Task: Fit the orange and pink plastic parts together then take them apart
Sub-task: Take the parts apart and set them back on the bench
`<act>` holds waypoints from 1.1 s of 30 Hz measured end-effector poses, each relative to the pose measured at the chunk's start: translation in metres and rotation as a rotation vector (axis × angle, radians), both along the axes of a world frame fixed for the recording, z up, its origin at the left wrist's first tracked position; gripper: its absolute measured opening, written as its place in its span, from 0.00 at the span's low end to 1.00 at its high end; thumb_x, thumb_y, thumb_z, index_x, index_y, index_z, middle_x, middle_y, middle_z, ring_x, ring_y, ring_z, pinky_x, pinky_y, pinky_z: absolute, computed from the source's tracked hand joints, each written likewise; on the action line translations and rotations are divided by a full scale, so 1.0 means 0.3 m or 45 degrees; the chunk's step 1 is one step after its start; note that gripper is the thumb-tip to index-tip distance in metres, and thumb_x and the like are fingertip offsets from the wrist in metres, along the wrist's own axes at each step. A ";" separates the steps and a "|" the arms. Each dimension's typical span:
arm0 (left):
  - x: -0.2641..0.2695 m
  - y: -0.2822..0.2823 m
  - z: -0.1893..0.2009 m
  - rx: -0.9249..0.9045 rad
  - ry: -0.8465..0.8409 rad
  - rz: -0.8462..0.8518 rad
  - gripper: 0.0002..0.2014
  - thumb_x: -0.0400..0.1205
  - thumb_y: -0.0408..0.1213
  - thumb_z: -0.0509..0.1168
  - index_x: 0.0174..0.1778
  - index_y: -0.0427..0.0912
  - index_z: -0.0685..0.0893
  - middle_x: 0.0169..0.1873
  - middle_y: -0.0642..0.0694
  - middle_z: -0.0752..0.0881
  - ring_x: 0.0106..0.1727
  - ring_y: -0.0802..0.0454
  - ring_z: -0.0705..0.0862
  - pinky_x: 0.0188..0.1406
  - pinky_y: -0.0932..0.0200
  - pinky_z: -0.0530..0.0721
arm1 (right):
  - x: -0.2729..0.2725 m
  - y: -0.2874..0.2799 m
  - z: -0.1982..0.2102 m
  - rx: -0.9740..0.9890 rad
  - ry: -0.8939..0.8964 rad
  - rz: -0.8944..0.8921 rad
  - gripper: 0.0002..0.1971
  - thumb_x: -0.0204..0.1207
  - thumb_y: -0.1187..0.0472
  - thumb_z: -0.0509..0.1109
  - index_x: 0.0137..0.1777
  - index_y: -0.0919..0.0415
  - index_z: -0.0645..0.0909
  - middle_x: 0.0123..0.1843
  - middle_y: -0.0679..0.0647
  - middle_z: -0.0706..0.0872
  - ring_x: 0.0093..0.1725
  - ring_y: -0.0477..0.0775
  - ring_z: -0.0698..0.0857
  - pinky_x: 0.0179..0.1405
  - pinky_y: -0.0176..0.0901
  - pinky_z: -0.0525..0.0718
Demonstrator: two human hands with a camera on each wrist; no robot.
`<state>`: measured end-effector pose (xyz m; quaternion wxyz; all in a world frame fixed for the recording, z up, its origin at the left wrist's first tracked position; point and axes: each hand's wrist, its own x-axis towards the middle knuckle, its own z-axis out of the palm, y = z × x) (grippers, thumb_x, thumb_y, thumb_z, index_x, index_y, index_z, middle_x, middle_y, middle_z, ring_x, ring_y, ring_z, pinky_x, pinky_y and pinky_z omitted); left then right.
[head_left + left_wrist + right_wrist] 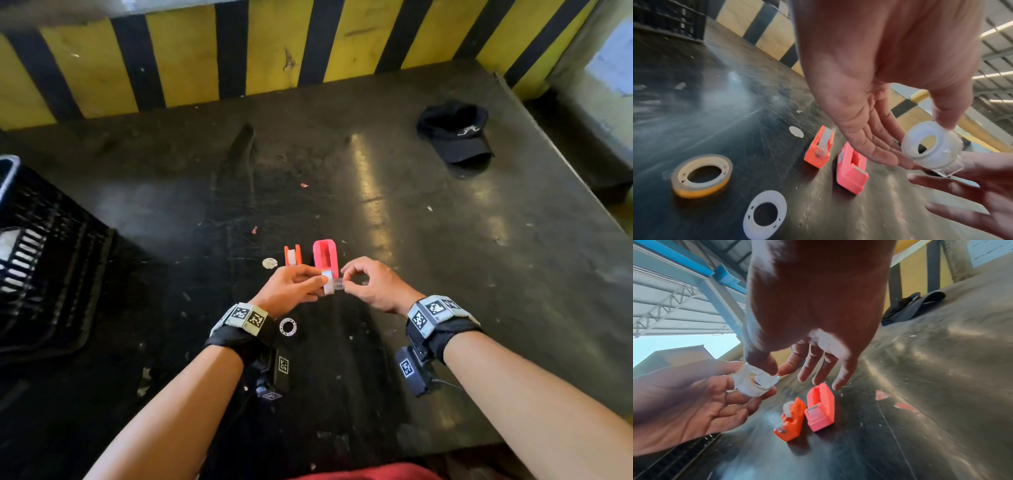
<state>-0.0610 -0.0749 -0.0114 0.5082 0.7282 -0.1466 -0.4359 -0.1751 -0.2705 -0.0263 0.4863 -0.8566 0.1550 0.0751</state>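
The dark, scuffed worktop [394,205] fills most of the scene, backed by a yellow-and-black striped barrier [191,58]. A black crate [37,260] sits at its left edge, partly cut off, and a black cap [455,133] lies far right. Above the near middle, the left hand [291,286] pinches a small white tape roll [329,282] between thumb and fingers, the remaining fingers loosely extended. The right hand [371,284] pinches the clear loose end [338,283] of that roll with thumb and forefinger, its other fingers spread. Just beyond the hands, the pink part [325,257] and the orange part [292,255] stand side by side, apart, unjoined; the hands hide the pink part's near end. A yellowish tape roll [701,175], a white ring [764,212] and a small white disc [270,263] lie nearby.
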 end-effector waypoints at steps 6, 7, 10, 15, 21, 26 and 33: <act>0.025 0.042 0.032 -0.058 -0.001 -0.031 0.18 0.86 0.39 0.71 0.71 0.40 0.84 0.50 0.38 0.94 0.52 0.46 0.94 0.62 0.45 0.91 | 0.050 0.031 0.051 0.009 0.016 0.058 0.02 0.77 0.54 0.76 0.45 0.48 0.86 0.61 0.48 0.88 0.62 0.49 0.86 0.70 0.52 0.81; 0.029 0.047 0.037 -0.070 0.003 -0.031 0.18 0.86 0.39 0.71 0.72 0.42 0.83 0.50 0.39 0.94 0.53 0.44 0.94 0.62 0.44 0.91 | 0.053 0.035 0.053 0.004 0.035 0.059 0.03 0.76 0.51 0.75 0.46 0.47 0.86 0.61 0.47 0.88 0.61 0.49 0.86 0.70 0.54 0.82; 0.030 0.059 0.053 -0.064 -0.025 -0.058 0.17 0.86 0.40 0.70 0.71 0.41 0.85 0.50 0.40 0.94 0.54 0.44 0.95 0.64 0.42 0.91 | 0.062 0.042 0.053 -0.028 0.079 0.051 0.15 0.66 0.37 0.71 0.46 0.42 0.86 0.60 0.43 0.88 0.60 0.49 0.86 0.69 0.60 0.82; 0.021 0.073 0.060 -0.005 -0.136 -0.186 0.22 0.78 0.35 0.78 0.70 0.47 0.88 0.60 0.47 0.93 0.63 0.52 0.92 0.73 0.44 0.85 | 0.078 0.058 0.055 -0.049 0.158 0.071 0.17 0.63 0.32 0.70 0.46 0.39 0.86 0.59 0.41 0.88 0.59 0.50 0.86 0.70 0.67 0.79; 0.004 0.069 0.067 -0.029 -0.256 -0.180 0.26 0.76 0.26 0.79 0.70 0.45 0.85 0.59 0.44 0.91 0.54 0.47 0.95 0.62 0.53 0.92 | 0.081 0.064 0.077 -0.005 0.178 0.103 0.16 0.72 0.39 0.76 0.53 0.46 0.87 0.61 0.48 0.87 0.59 0.51 0.86 0.68 0.63 0.83; 0.003 0.064 0.046 -0.035 -0.324 -0.156 0.25 0.76 0.29 0.80 0.68 0.45 0.85 0.58 0.44 0.93 0.52 0.47 0.95 0.58 0.53 0.93 | 0.077 0.060 0.083 0.031 0.176 0.065 0.22 0.62 0.34 0.72 0.50 0.46 0.88 0.57 0.46 0.89 0.57 0.50 0.87 0.66 0.63 0.84; 0.008 0.066 0.034 -0.023 -0.353 -0.131 0.23 0.75 0.29 0.81 0.66 0.43 0.88 0.54 0.50 0.93 0.50 0.54 0.95 0.51 0.62 0.91 | 0.085 0.051 0.053 0.045 0.181 0.061 0.18 0.63 0.37 0.74 0.48 0.45 0.88 0.52 0.44 0.91 0.56 0.50 0.88 0.65 0.65 0.84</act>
